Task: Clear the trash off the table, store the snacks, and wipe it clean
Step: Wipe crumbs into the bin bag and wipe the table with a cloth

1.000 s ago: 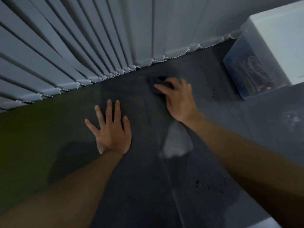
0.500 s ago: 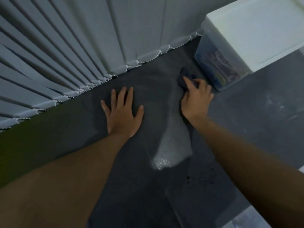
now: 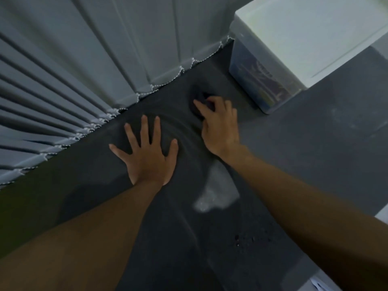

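My right hand [image 3: 219, 126] grips a small dark cloth [image 3: 197, 97] and presses it onto the dark grey table [image 3: 315, 143], near the far edge. Most of the cloth is hidden under the fingers. My left hand [image 3: 148, 153] lies flat on the table with fingers spread, just left of the right hand. Curved wipe streaks show between the two hands. A clear plastic storage box with a white lid [image 3: 294, 45] stands on the table to the right of the cloth; packets show dimly through its wall.
Grey vertical blinds [image 3: 84, 59] hang along the far edge of the table. A pale wet or shiny patch [image 3: 216, 192] lies between my forearms. Small dark specks [image 3: 247, 240] dot the table nearer to me. Something white [image 3: 317, 284] shows at the bottom right edge.
My right hand has slid the cloth rightwards along the far edge toward the storage box, then slightly back. My left hand stays flat on the table. The view has turned right.
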`<state>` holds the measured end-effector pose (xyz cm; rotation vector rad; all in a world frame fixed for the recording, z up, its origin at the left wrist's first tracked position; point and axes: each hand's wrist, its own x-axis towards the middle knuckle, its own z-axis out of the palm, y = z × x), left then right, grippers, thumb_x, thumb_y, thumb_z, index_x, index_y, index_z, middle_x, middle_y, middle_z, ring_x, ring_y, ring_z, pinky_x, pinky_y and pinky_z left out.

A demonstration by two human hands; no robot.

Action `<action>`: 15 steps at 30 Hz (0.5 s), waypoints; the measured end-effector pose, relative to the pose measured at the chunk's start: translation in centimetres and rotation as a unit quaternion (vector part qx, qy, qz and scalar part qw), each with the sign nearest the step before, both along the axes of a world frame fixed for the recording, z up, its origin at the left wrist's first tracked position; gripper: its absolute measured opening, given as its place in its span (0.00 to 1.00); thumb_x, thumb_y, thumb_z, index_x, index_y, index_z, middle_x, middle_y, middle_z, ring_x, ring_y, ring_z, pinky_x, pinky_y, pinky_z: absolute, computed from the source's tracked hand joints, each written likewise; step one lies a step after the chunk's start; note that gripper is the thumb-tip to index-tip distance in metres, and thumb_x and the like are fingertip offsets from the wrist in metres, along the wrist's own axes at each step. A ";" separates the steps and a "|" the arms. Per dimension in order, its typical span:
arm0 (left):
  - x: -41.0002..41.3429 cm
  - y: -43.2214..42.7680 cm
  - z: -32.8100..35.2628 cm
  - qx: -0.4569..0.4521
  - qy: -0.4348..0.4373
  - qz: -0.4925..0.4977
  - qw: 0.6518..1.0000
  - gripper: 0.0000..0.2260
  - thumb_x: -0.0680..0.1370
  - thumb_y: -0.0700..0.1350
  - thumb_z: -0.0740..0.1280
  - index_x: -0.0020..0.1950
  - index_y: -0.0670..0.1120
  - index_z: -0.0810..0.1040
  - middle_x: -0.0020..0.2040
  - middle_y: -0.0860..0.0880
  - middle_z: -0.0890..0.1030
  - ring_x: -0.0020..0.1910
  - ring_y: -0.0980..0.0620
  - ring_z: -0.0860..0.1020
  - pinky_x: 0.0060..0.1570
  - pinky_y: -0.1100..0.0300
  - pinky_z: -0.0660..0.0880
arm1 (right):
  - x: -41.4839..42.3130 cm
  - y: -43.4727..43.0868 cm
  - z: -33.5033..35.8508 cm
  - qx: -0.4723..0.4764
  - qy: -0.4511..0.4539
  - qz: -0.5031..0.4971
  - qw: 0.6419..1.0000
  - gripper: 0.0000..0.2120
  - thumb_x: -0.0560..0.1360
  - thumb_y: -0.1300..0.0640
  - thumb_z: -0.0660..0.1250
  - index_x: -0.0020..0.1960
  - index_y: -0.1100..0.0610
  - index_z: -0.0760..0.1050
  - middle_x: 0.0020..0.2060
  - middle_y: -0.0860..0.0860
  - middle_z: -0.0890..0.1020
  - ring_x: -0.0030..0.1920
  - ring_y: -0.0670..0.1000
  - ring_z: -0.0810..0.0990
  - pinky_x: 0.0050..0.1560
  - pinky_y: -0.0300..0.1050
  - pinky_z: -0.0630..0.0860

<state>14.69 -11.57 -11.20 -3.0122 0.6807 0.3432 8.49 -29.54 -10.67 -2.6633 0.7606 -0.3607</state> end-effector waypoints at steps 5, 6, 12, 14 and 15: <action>0.0 -0.2 0.0 0.010 -0.005 -0.005 1.000 0.32 0.78 0.69 0.36 0.79 0.59 0.33 0.82 0.56 0.38 0.80 0.42 0.37 0.68 0.23 0.46 | 4.1 -4.2 0.2 0.018 0.035 -0.175 0.984 0.28 0.77 0.62 0.59 0.76 0.47 0.66 0.69 0.53 0.69 0.65 0.58 0.67 0.61 0.51 0.62; 0.1 -0.2 -0.1 0.012 -0.007 -0.005 1.000 0.33 0.78 0.69 0.36 0.79 0.59 0.33 0.82 0.56 0.38 0.80 0.42 0.37 0.68 0.23 0.46 | 5.2 -4.0 0.6 0.040 0.042 -0.200 0.978 0.28 0.77 0.61 0.59 0.76 0.46 0.65 0.70 0.52 0.67 0.66 0.58 0.65 0.63 0.51 0.62; 0.2 -0.1 -0.3 0.021 -0.013 -0.004 1.000 0.33 0.78 0.69 0.36 0.80 0.58 0.34 0.82 0.55 0.38 0.80 0.42 0.37 0.68 0.23 0.47 | 5.5 1.0 0.3 0.015 0.025 0.172 0.985 0.26 0.73 0.63 0.60 0.68 0.46 0.77 0.65 0.52 0.75 0.61 0.60 0.71 0.56 0.53 0.67; 0.2 -0.2 -0.2 0.017 -0.011 -0.005 1.000 0.33 0.77 0.69 0.35 0.80 0.58 0.34 0.82 0.55 0.38 0.80 0.42 0.37 0.68 0.23 0.46 | 5.5 -1.0 0.2 0.001 0.033 0.161 0.986 0.26 0.74 0.63 0.60 0.68 0.45 0.77 0.65 0.51 0.76 0.62 0.60 0.71 0.57 0.53 0.66; 0.2 -0.2 -0.1 0.014 -0.010 -0.006 1.000 0.33 0.77 0.68 0.36 0.80 0.58 0.34 0.82 0.55 0.38 0.80 0.42 0.37 0.68 0.23 0.46 | 5.6 -2.2 0.1 -0.006 0.029 0.104 0.994 0.26 0.74 0.63 0.60 0.68 0.44 0.76 0.66 0.51 0.75 0.62 0.60 0.70 0.58 0.54 0.65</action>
